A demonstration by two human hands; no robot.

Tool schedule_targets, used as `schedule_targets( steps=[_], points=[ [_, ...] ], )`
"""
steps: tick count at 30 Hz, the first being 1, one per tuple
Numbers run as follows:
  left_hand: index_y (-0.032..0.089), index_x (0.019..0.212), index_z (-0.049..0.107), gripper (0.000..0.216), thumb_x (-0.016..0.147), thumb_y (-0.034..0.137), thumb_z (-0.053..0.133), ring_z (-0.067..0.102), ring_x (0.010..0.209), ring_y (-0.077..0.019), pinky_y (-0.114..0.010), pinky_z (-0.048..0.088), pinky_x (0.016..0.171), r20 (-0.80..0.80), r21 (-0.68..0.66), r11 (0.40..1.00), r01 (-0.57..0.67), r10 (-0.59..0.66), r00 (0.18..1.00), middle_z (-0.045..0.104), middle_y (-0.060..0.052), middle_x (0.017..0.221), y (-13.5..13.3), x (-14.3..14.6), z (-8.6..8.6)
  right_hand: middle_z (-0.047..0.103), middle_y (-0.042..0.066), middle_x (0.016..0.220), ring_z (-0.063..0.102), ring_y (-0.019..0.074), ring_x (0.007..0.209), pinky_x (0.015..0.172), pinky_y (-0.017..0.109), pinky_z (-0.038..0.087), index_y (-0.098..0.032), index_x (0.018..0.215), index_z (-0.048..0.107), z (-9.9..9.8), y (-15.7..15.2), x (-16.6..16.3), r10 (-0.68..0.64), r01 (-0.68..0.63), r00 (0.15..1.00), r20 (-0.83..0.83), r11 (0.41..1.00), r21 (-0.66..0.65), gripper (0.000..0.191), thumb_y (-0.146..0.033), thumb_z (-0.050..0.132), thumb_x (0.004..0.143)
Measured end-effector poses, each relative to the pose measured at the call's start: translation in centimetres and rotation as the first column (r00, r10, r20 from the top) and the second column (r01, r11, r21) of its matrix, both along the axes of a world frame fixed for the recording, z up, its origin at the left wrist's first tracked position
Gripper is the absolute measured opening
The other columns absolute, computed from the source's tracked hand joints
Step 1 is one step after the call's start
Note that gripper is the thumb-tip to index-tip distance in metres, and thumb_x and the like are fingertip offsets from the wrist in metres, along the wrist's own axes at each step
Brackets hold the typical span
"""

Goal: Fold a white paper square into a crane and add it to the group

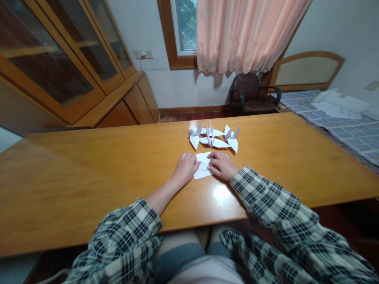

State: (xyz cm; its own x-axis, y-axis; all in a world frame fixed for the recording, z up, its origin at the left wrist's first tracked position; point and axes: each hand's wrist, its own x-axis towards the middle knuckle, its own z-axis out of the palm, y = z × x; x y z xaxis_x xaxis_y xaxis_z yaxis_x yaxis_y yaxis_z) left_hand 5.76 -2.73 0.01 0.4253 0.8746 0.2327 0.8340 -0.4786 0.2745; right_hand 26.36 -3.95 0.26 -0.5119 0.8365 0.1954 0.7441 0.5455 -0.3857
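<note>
Folded white paper flat on the wooden table, dead centre and close to the near edge, pinned from both sides. Long axis roughly side to side with a slight tilt, far-right corner poking up toward the cranes, near-left corner sticking out below the knuckles. Left hand pressing down on the left end, fingers curled over the edge; right hand flat on the right end, fingertips pointing inward across the sheet. Hands close together, nearly meeting over the middle, neither one really gripping, more like holding the paper down against the tabletop. Pretty much equal reach for both, maybe the right covering a bit more of the sheet, hard to call. Just beyond the fingertips, farther up the table: finished paper cranes, three of them in a row, left crane, middle crane, right crane, wings almost touching each other, not touching the sheet. So one sheet in hand, three cranes done. Plaid sleeves on both arms, left one pushed up the forearm. Farther out: one dark chair behind the table under a pink curtain, a glass-front cabinet off left, a bed with loose white sheets on it off right, count of those impossible to tell.
</note>
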Motion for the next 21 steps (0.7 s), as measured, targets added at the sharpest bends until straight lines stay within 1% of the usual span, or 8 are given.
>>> schedule_targets(
  steps=[4, 13, 16, 19, 21],
  points=[
    [0.018, 0.075, 0.052, 0.018, 0.089, 0.029, 0.050, 0.045, 0.086, -0.0213, -0.035, 0.040, 0.080, 0.044, -0.030, 1.000, -0.009, 0.010, 0.999, 0.053, -0.006, 0.084, -0.01, -0.02, -0.07, 0.055, 0.010, 0.117, 0.048, 0.0261, 0.107, 0.089, 0.046, 0.036, -0.018, 0.076, 0.064, 0.05, 0.01, -0.09, -0.008, 0.008, 1.000, -0.002, 1.000, 0.007, 0.023, -0.036, 0.054, 0.086],
    [0.018, 0.077, 0.051, 0.017, 0.090, 0.028, 0.048, 0.045, 0.086, -0.0216, -0.035, 0.040, 0.081, 0.011, -0.015, 1.000, -0.013, 0.013, 1.000, 0.053, -0.006, 0.085, -0.04, 0.11, -0.06, 0.054, 0.009, 0.118, 0.047, 0.0260, 0.107, 0.090, 0.045, 0.035, -0.018, 0.074, 0.062, 0.07, 0.06, -0.08, -0.011, 0.011, 1.000, 0.001, 1.000, 0.002, 0.022, -0.037, 0.056, 0.085],
    [0.018, 0.088, 0.053, 0.011, 0.089, 0.028, 0.049, 0.046, 0.089, -0.0220, -0.036, 0.040, 0.082, 0.037, -0.021, 0.999, -0.024, 0.025, 0.999, 0.053, -0.006, 0.089, -0.22, 0.12, 0.10, 0.054, 0.009, 0.117, 0.048, 0.0254, 0.107, 0.089, 0.044, 0.036, -0.019, 0.075, 0.059, 0.06, 0.09, -0.04, -0.007, 0.007, 1.000, -0.001, 1.000, -0.005, 0.020, -0.036, 0.055, 0.085],
    [0.020, 0.106, 0.053, 0.019, 0.089, 0.028, 0.049, 0.046, 0.095, -0.0221, -0.036, 0.040, 0.085, 0.041, -0.010, 1.000, 0.009, -0.008, 0.999, 0.052, -0.007, 0.098, -0.37, 0.07, 0.29, 0.055, 0.008, 0.116, 0.048, 0.0249, 0.106, 0.089, 0.043, 0.036, -0.019, 0.076, 0.054, 0.05, 0.10, 0.04, -0.010, 0.010, 1.000, -0.009, 1.000, -0.014, 0.019, -0.036, 0.055, 0.085],
    [0.024, 0.108, 0.055, 0.020, 0.091, 0.029, 0.047, 0.047, 0.095, -0.0220, -0.036, 0.040, 0.084, 0.013, -0.019, 0.999, 0.044, -0.044, 0.999, 0.051, -0.006, 0.098, -0.38, 0.03, 0.37, 0.055, 0.008, 0.116, 0.047, 0.0250, 0.106, 0.090, 0.043, 0.036, -0.020, 0.078, 0.053, 0.06, 0.09, 0.08, -0.012, 0.012, 1.000, -0.013, 1.000, -0.014, 0.018, -0.036, 0.055, 0.085]
  ],
)
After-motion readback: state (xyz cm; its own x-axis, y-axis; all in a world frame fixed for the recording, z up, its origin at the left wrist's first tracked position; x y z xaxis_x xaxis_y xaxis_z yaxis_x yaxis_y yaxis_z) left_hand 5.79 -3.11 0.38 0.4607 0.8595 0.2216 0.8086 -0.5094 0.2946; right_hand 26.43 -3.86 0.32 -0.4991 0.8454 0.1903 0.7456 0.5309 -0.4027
